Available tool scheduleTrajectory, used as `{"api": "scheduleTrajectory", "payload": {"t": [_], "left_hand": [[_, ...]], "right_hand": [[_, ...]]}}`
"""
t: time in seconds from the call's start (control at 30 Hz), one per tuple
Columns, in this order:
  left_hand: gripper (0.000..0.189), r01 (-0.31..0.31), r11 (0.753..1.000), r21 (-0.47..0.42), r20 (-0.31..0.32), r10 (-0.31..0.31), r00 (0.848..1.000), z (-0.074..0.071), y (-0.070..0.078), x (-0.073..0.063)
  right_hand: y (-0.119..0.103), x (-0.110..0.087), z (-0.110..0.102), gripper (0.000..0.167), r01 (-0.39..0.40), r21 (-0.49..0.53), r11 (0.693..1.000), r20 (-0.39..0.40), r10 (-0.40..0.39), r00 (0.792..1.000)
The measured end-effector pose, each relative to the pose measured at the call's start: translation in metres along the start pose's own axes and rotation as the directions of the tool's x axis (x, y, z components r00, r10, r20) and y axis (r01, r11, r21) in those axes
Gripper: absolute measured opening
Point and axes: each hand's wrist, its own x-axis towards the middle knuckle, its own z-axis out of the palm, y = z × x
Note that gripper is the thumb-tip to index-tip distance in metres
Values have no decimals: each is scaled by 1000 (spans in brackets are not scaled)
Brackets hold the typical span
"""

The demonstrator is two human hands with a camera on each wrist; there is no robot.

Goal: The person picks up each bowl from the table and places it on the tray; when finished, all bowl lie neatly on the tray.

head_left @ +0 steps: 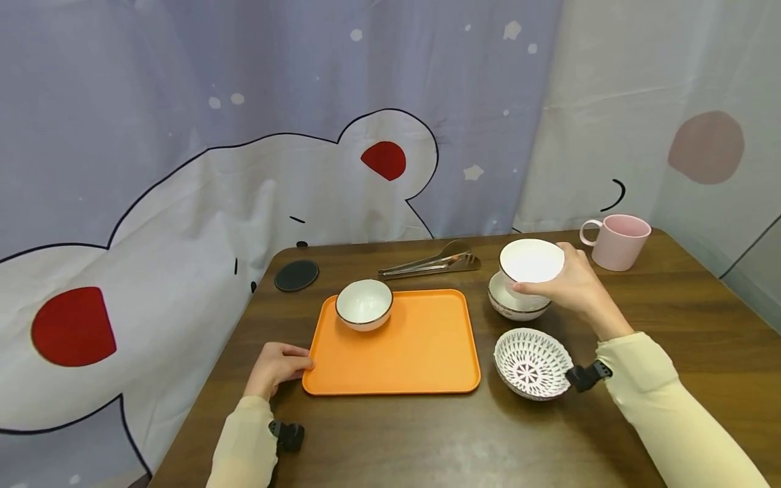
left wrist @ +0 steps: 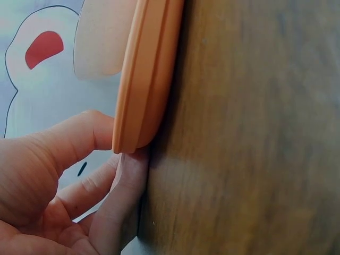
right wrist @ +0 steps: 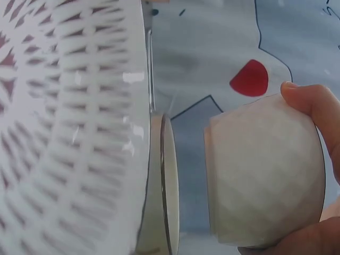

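With thumb and fingers my left hand (head_left: 277, 368) (left wrist: 64, 180) pinches the left rim of an orange tray (head_left: 427, 346) (left wrist: 146, 79). A white bowl with a dark rim (head_left: 364, 305) sits on the tray's back left part. My right hand (head_left: 576, 288) grips a white bowl (head_left: 532, 261) by its sides; its faceted outer wall (right wrist: 265, 172) shows in the right wrist view. Another dark-rimmed bowl (head_left: 518, 312) (right wrist: 159, 186) stands on the table below the held one, a gap between them. Nearer me is a bowl with a dark patterned inside (head_left: 533, 362) (right wrist: 69, 117).
Metal tongs (head_left: 430, 264) lie behind the tray. A dark round coaster (head_left: 296, 275) is at the back left of the wooden table (head_left: 390, 440), and a pink mug (head_left: 621, 242) stands at the back right. A printed curtain (head_left: 244, 190) hangs behind the table.
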Motion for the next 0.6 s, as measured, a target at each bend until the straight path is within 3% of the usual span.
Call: {"api": "scheduleTrajectory", "payload": {"t": [0.6], "left_hand": [[33,-9,1000,-19,1,9,1000,0,-2,1]], "right_hand": [[-30,2,46,115,-39,59,997,91,34,995]]}}
